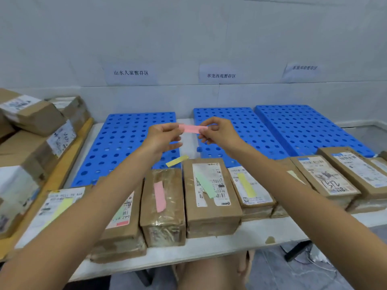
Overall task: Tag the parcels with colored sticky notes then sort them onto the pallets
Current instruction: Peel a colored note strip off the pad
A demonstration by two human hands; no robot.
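Note:
A pink sticky note (192, 128) is stretched between my two hands above the pallets. My left hand (163, 136) pinches its left end and my right hand (217, 131) pinches its right end. Below them a row of brown parcels lies along the table's front edge. One parcel (163, 206) carries a pink note, the parcel to its right (211, 197) a green note, and the following one (250, 189) a yellow note. Three blue perforated pallets, left (125, 143), middle (240, 130) and right (310, 128), lie behind them. A loose yellow note (177, 161) lies on the left pallet's near edge.
More brown boxes (35, 130) are stacked on a yellow-edged surface at the left. Paper signs (130, 73) hang on the white wall above each pallet. The white table (209, 251) ends just in front of the parcels, with my knees below it.

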